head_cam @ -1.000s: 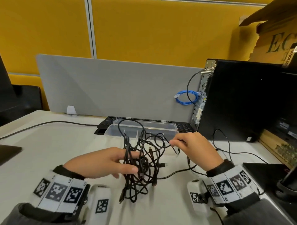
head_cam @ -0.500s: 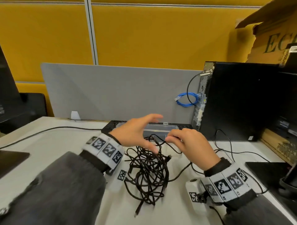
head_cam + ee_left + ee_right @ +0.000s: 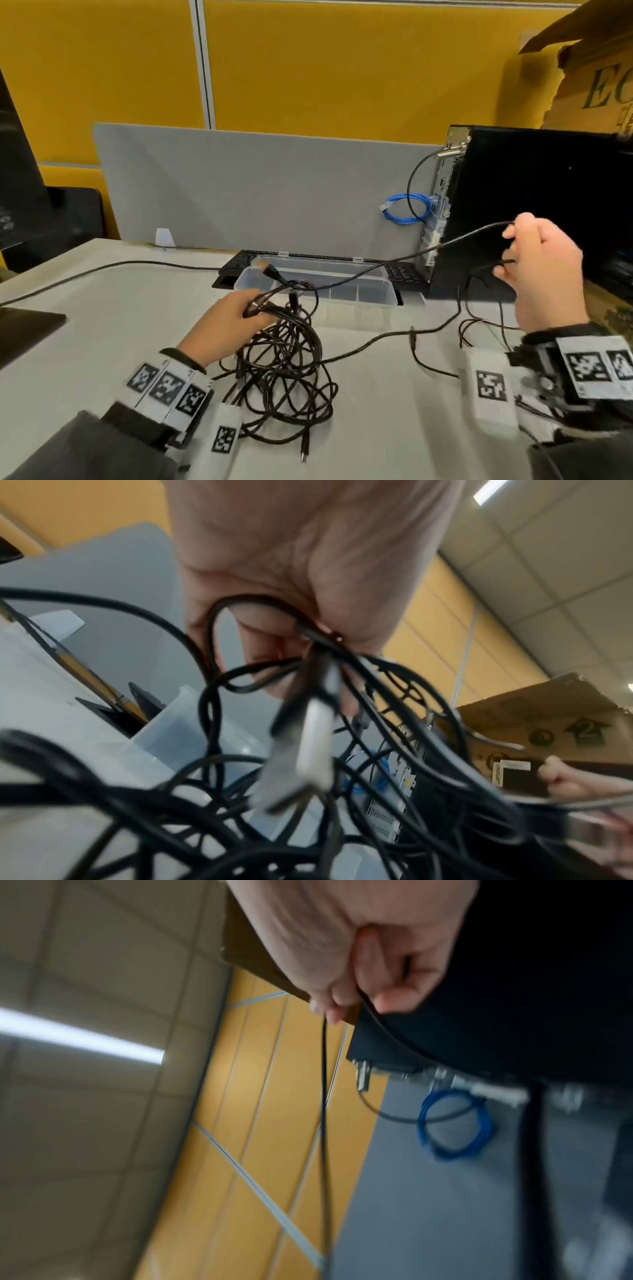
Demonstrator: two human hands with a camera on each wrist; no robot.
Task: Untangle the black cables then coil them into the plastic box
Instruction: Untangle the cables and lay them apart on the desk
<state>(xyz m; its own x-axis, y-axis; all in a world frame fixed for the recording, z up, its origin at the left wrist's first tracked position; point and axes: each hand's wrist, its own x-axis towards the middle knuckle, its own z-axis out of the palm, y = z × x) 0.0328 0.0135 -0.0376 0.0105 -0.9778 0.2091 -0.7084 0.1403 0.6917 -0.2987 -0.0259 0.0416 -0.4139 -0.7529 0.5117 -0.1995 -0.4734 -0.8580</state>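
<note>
A tangle of black cables (image 3: 284, 370) lies on the white desk in front of me. My left hand (image 3: 236, 318) grips the top strands of the tangle (image 3: 308, 647), fingers curled round them. My right hand (image 3: 537, 263) is raised to the right and pinches one black cable (image 3: 376, 270) that runs taut from the tangle up to its fingers (image 3: 356, 999). The clear plastic box (image 3: 318, 284) stands open just behind the tangle, with a cable plug (image 3: 270, 272) poking up over its left end.
A black keyboard (image 3: 400, 272) lies behind the box, against a grey divider (image 3: 257, 192). A black computer tower (image 3: 534, 192) with a blue cable loop (image 3: 407, 209) stands at the right. Cardboard boxes (image 3: 592, 85) sit above it. Thin wires (image 3: 479, 318) trail near my right wrist.
My right hand has risen and moved right, drawing one cable out taut. My left hand has dropped from above the box onto the tangle and gripped its top strands.
</note>
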